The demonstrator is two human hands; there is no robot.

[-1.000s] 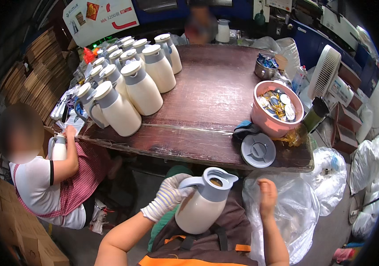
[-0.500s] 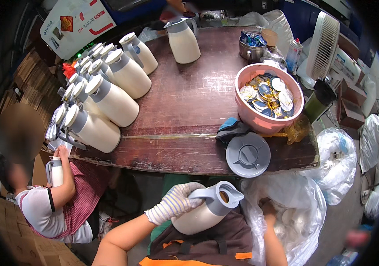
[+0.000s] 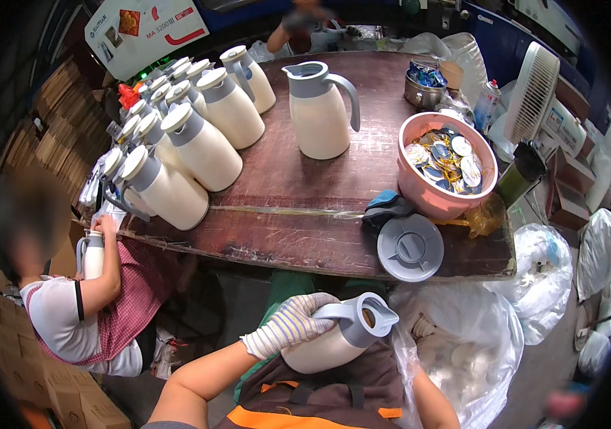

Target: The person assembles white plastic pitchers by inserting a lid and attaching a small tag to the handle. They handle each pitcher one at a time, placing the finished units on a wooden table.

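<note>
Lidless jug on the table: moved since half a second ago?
Yes, toward the near edge of the table: the lidless jug now has its base level with the middle of the pink bucket in view; before, above its rim.

White fan (image 3: 532, 94), stacked brown cardboard (image 3: 62, 129)

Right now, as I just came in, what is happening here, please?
The person's gloved left hand holds a tilted, open cream jug by its handle, at the lap. The right forearm reaches to a clear plastic bag, where the hand is hard to make out. On the table, lidded jugs stand together at the left, an open jug stands apart, and a pink bucket of round tags is at the right. A co-worker at the left has a hand at another jug.
</note>
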